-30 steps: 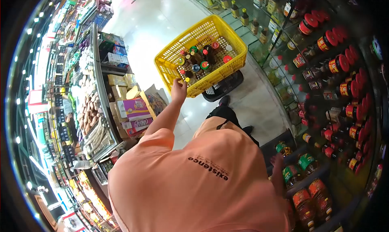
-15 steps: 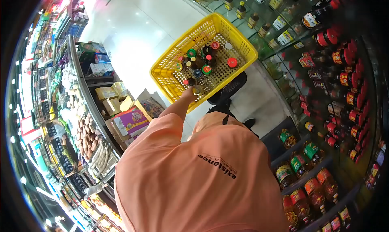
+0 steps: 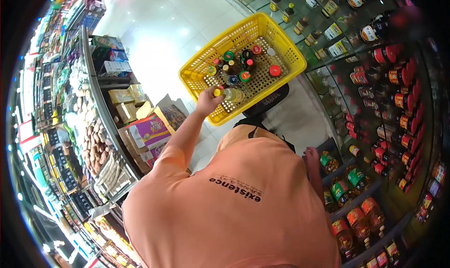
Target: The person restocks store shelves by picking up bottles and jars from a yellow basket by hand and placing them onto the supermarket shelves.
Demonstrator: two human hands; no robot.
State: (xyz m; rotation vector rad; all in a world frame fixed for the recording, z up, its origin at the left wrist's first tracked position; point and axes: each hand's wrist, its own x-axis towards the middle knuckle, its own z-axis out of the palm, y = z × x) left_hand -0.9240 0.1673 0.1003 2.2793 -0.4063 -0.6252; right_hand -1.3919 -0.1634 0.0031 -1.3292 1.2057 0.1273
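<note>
Left arm outstretched, left hand (image 3: 205, 100) fingers curled tight; right hand (image 3: 311, 154) low, barely visible.

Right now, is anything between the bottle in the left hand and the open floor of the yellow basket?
Nothing visible. The left hand grips a yellow-capped bottle over the yellow basket, near its front rim. The other bottles stand clustered farther back, leaving bare mesh beside it.

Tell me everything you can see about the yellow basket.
The yellow basket is a rectangular, perforated crate that looks like plastic, seen from above, resting on a dark stand beside the glass shelves. Capped bottles stand clustered inside it. The left hand holds a yellow-capped bottle over its near rim.
</note>
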